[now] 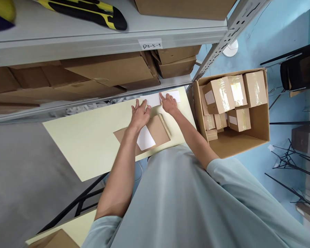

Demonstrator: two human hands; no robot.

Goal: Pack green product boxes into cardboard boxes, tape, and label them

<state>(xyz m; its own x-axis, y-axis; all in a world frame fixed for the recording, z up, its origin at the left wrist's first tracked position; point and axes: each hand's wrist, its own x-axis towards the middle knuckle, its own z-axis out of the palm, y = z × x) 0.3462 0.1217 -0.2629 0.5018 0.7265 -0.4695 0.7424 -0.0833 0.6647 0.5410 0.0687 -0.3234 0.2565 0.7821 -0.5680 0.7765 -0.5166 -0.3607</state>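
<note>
Left hand (140,115) is loosely spread, its fingertips at the left paper (153,100) near the far edge of the table (100,137). Beside it the right hand (169,104) has its index finger extended and the others bent, over the left end of the right paper (175,96); whether it pinches anything, I cannot tell. Nearer lies a flat piece of cardboard (158,132) bearing a white sheet (145,139).

Right of the table, a large open box (235,146) holds smaller taped boxes (219,98), several with white labels, heaped toward its far side; its near part shows bare bottom. Beyond the table, a lower shelf holds brown cartons (105,70), with white scraps (85,108) below. An upper shelf (191,36), tagged "D3-5-5", overhangs them, carrying a yellow-and-black cutter (93,13).

The left forearm covers part of the cardboard. A carton (183,8) on the upper shelf, a yellow-and-dark object (1,15) far left and a box (54,240) near left are cut off.
</note>
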